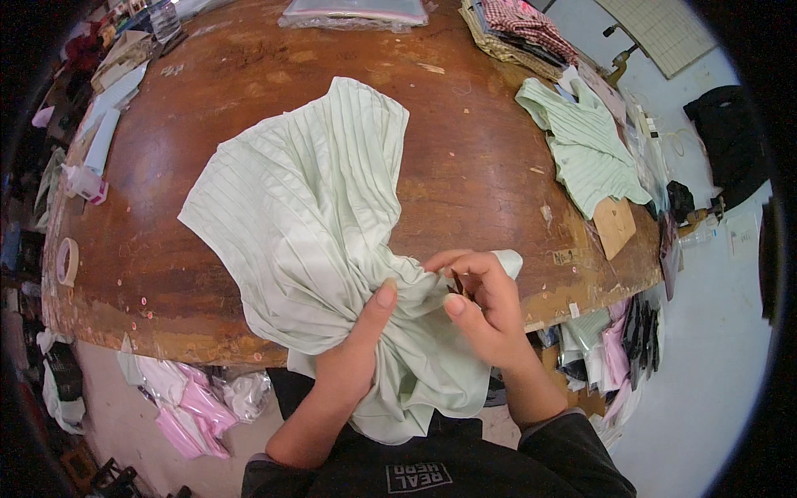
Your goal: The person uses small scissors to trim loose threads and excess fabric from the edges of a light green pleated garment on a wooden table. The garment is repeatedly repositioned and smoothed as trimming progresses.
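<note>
A pale green pleated garment (307, 207) spreads over the near edge of the table, with its lower part bunched and hanging toward my lap. My left hand (353, 353) is closed on the gathered cloth, thumb on top and the other fingers hidden under the folds. To the right of it, my right hand (490, 311) holds a small dark pair of thread snips (458, 285), mostly covered by the fingers. The fingertips of that hand are at the edge of the bunched fabric. Whether the blades touch a thread cannot be made out.
The brown wooden table (465, 166) bears another pale green garment (585, 141) at right, folded checked cloth (527, 33) far right, and clear plastic packets (353, 12) at the back. A tape roll (67, 261) and a small bottle (86, 184) stand left. Pink and white bundles (187, 402) lie below.
</note>
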`<state>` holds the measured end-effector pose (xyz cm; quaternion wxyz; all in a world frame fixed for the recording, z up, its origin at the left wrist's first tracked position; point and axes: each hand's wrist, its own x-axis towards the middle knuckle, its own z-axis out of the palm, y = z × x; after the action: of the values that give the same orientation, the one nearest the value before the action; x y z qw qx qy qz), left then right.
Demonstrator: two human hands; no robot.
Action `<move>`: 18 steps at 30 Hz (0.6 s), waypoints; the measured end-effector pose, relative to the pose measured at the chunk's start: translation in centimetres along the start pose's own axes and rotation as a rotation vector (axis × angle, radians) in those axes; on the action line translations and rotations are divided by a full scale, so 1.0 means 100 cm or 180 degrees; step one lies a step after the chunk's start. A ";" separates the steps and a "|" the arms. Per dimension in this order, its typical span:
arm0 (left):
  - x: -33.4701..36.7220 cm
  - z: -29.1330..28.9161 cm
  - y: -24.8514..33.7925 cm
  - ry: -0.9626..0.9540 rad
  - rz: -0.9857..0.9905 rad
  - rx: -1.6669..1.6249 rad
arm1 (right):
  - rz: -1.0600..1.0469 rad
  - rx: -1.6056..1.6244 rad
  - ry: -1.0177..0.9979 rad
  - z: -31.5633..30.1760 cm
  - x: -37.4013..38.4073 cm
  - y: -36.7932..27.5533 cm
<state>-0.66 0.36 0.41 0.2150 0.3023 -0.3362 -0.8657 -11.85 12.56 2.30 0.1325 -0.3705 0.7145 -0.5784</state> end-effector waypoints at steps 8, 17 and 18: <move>0.010 0.010 0.005 -0.0047 -0.0405 -0.0497 | -0.0579 -0.1639 0.0089 -0.002 0.009 -0.009; 0.029 0.019 0.014 -0.1280 0.0530 -0.1302 | -0.1651 -0.2557 0.0396 -0.004 -0.013 -0.019; 0.029 0.017 0.008 -0.0975 0.0388 -0.1172 | -0.1626 -0.2572 0.0279 0.001 -0.019 -0.010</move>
<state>-3.82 -1.06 0.87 0.2649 0.1024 -0.2190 -0.9335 -10.09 13.77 2.69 -0.1988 -0.5314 0.7731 -0.2835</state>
